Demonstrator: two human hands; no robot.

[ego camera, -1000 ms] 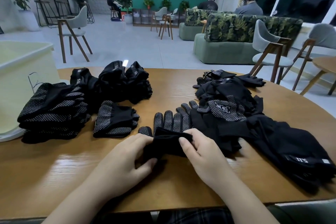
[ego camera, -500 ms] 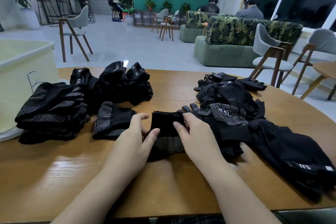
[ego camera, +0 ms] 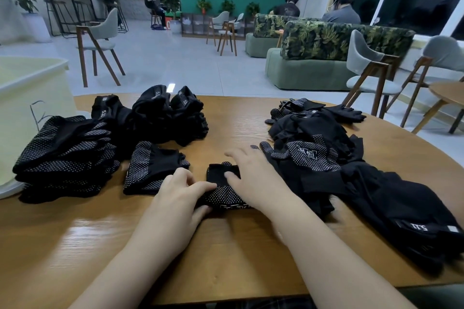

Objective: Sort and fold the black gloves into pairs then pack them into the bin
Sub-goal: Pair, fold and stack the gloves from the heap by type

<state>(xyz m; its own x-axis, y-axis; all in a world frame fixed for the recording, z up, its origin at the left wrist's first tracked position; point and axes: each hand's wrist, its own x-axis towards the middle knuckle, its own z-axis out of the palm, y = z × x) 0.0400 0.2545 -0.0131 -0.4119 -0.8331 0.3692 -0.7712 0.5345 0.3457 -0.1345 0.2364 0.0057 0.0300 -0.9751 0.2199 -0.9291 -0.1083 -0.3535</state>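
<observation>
A folded black dotted glove pair [ego camera: 224,192] lies on the wooden table [ego camera: 75,241] in front of me. My left hand [ego camera: 175,200] pinches its left edge between thumb and forefinger. My right hand [ego camera: 253,180] lies flat on its right part with fingers spread, pressing it down. Another folded dotted pair [ego camera: 150,168] sits just to the left. A stack of folded dotted pairs [ego camera: 65,158] is further left, beside the pale yellow bin [ego camera: 30,88]. Plain black folded gloves [ego camera: 160,115] are heaped behind.
A loose pile of unsorted black gloves [ego camera: 324,155] covers the table's right side, with longer labelled gloves [ego camera: 406,218] trailing to the right edge. Chairs [ego camera: 369,75], sofas and seated people fill the room beyond the table.
The glove's cuff has been folded over its fingers into a compact bundle. My right hand has shifted forward and flattened on top of it; my left hand now pinches its left edge.
</observation>
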